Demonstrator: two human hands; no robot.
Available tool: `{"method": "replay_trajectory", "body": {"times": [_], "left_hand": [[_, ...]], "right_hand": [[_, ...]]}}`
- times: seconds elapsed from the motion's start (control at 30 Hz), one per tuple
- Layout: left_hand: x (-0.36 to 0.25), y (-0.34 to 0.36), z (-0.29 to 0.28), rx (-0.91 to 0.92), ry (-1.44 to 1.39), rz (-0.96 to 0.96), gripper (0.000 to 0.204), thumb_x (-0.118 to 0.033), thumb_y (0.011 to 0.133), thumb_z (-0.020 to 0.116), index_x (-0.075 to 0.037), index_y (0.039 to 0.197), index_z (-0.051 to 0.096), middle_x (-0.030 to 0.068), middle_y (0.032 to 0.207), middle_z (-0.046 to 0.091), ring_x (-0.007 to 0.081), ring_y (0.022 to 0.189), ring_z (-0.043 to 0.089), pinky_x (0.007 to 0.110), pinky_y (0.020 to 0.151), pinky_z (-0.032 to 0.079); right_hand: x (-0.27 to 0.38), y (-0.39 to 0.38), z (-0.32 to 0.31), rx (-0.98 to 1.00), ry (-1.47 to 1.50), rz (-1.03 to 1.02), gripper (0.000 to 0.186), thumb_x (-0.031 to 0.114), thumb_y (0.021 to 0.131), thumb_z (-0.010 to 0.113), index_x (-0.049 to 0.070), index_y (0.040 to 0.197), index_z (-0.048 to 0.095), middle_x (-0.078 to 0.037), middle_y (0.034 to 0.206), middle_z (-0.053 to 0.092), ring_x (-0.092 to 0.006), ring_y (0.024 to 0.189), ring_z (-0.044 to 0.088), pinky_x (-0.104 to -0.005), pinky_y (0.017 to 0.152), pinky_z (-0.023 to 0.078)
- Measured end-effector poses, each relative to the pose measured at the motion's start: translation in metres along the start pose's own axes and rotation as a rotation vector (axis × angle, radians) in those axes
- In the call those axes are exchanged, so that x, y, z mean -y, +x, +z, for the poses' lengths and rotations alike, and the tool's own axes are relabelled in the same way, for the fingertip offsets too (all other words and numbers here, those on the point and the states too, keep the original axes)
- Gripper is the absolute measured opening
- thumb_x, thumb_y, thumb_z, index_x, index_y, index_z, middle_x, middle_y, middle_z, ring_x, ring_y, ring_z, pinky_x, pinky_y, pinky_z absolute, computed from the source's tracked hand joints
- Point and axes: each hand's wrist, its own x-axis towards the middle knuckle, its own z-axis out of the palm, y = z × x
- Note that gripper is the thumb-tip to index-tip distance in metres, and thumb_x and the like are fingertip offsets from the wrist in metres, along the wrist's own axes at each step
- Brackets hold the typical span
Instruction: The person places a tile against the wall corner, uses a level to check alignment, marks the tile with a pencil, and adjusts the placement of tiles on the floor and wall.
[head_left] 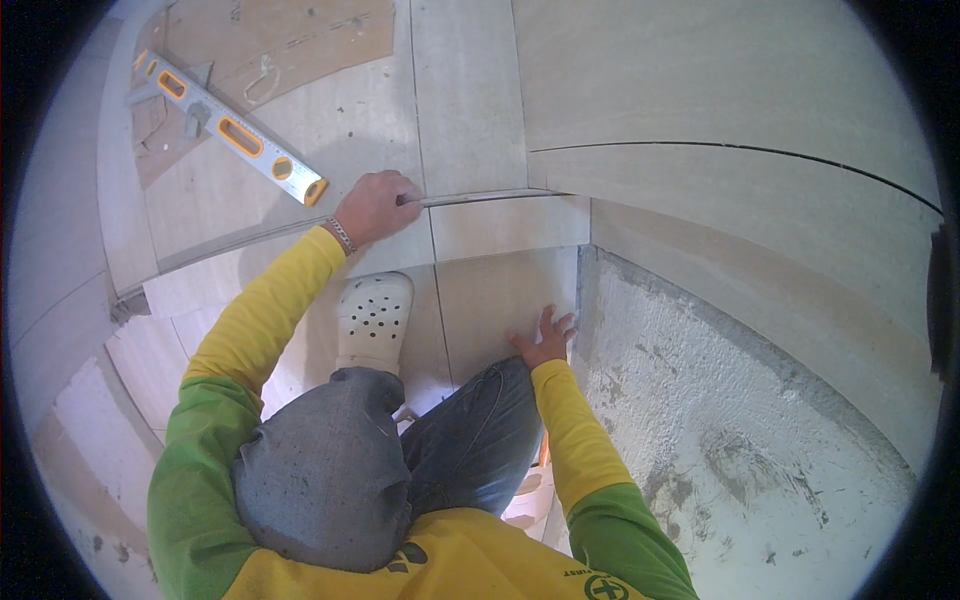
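Bending over smooth, pale tiles [470, 110], curled left hand [378, 207] at a thin strip [490, 197] along a straight step edge, with the grip too hidden to tell.
Spread right hand [545, 338] loosely, fingers parted, beside a rough, smeared white slab [690, 390]; had a yellow-slotted metal level [268, 157] lying partly over brown cardboard [340, 30].
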Motion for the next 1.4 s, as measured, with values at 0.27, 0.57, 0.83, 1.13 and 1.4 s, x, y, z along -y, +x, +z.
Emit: {"method": "replay_trajectory", "body": {"times": [0.27,0.57,0.83,1.13,1.4], "left_hand": [[0.0006,0.0004,0.0008,-0.023,-0.006,0.029,0.017,-0.018,0.075,0.062,-0.002,0.068,0.060,0.0152,0.069,0.059,0.0336,0.065,0.059,0.042,0.064,0.049],[-0.0018,0.0004,-0.0016,0.002,0.023,-0.008,0.017,-0.019,0.075,0.062,-0.003,0.069,0.062,0.0156,0.070,0.060,0.0336,0.067,0.059,0.042,0.066,0.049],[0.0001,0.0008,-0.0001,0.008,0.018,0.003,0.017,-0.019,0.075,0.062,-0.003,0.070,0.062,0.0153,0.071,0.060,0.0336,0.067,0.060,0.042,0.066,0.049],[-0.0016,0.0010,-0.0003,0.007,0.007,-0.004,0.016,-0.019,0.076,0.061,-0.003,0.070,0.062,0.0157,0.071,0.060,0.0335,0.067,0.060,0.042,0.066,0.049],[0.0015,0.0006,0.0003,-0.016,0.004,0.033,0.020,-0.020,0.076,0.065,-0.002,0.070,0.061,0.0156,0.071,0.060,0.0329,0.065,0.060,0.041,0.063,0.049]], "right_hand": [[0.0044,-0.0026,-0.0046,0.017,0.016,0.010,0.117,0.061,0.064,0.074,0.013,0.152,0.015,-0.037,0.152,-0.004,-0.0590,0.138,-0.004,-0.0540,0.114,0.017],[0.0078,-0.0045,-0.0069,0.016,0.024,0.003,0.114,0.060,0.066,0.074,0.011,0.152,0.017,-0.039,0.150,-0.004,-0.0607,0.137,-0.004,-0.0553,0.114,0.016],[0.0056,-0.0020,-0.0032,0.013,-0.019,0.008,0.116,0.061,0.065,0.074,0.011,0.152,0.015,-0.040,0.150,-0.004,-0.0626,0.135,-0.003,-0.0560,0.113,0.018],[-0.0008,0.0010,0.0006,-0.011,-0.042,-0.004,0.116,0.062,0.064,0.074,0.013,0.152,0.016,-0.040,0.150,-0.003,-0.0627,0.135,-0.002,-0.0558,0.113,0.018],[0.0031,-0.0012,-0.0015,-0.001,-0.024,-0.002,0.114,0.061,0.066,0.074,0.012,0.152,0.017,-0.040,0.150,-0.003,-0.0624,0.136,-0.002,-0.0553,0.113,0.018]]}}
